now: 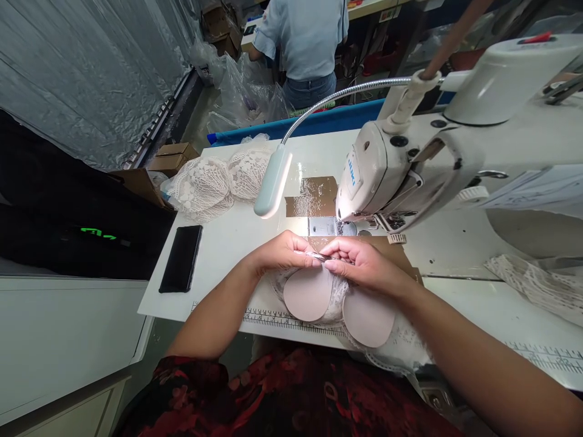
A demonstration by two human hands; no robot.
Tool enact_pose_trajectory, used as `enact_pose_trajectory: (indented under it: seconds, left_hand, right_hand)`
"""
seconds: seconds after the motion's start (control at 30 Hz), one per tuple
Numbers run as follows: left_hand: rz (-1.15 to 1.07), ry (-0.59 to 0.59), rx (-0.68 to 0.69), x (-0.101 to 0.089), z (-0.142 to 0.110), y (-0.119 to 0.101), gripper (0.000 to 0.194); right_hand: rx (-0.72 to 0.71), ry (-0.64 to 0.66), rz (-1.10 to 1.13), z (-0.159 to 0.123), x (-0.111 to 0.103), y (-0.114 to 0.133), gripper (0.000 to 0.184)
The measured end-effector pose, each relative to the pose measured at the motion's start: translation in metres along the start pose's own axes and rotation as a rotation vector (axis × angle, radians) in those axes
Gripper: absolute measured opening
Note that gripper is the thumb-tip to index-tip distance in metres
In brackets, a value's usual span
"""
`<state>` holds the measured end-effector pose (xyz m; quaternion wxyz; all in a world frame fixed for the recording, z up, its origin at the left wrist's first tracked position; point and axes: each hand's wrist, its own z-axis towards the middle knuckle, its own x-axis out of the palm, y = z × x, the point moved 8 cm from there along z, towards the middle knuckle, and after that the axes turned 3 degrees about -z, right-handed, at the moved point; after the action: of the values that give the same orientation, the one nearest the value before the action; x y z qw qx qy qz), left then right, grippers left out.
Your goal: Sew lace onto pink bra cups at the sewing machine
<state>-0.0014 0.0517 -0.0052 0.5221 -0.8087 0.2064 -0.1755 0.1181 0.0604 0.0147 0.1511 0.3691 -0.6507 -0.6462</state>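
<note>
Before the sewing machine, a lace bra (308, 294) with smooth pale pink cups lies over the table's front edge, its cup insides facing up. My left hand (291, 251) pinches its upper edge between thumb and fingers. Close against it, my right hand (355, 260) is closed at the same edge, thumb tip almost meeting the left thumb. A thin, dark, glinting strip shows between the fingertips; whether it is a small tool or part of the bra I cannot tell. Both hands are just short of the machine's needle area (341, 227).
The white sewing machine (368, 167) stands right of centre, with a lamp (273, 182) on a bendy neck. Another lace bra (204, 185) and a black phone (181, 259) lie left. Lace fabric (537, 282) rests at right. A person (310, 42) sits beyond the table.
</note>
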Motion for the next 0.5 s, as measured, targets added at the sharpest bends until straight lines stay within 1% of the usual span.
enact_pose_trajectory:
  seconds: [0.1,0.17,0.27,0.37,0.43,0.5]
  left_hand:
    - [-0.001,0.024,-0.008,0.0037,-0.0006,-0.0016,0.037]
    - [-0.014,0.033,-0.017,0.0051,-0.0013,-0.0024,0.039]
    - [-0.030,0.009,-0.039,0.0032,-0.0017,-0.0014,0.036]
    - [-0.028,-0.012,-0.036,0.0013,-0.0002,0.0005,0.035]
    - [-0.020,0.001,-0.023,0.0031,0.0017,0.0019,0.035]
    - [-0.003,0.022,-0.016,0.0063,0.0033,0.0035,0.036]
  right_hand:
    - [-0.037,0.006,-0.029,0.0002,0.0009,0.0037,0.025]
    - [-0.056,-0.021,-0.060,0.0000,-0.0013,0.0044,0.023]
    - [-0.035,-0.048,-0.029,-0.0007,-0.0043,0.0010,0.023]
    - [-0.009,-0.023,0.022,-0.0007,-0.0014,-0.0003,0.025]
    - [-0.013,-0.017,0.001,0.0007,0.0017,0.0022,0.024]
    - [-0.017,-0.039,-0.052,0.0033,0.0034,0.0050,0.021]
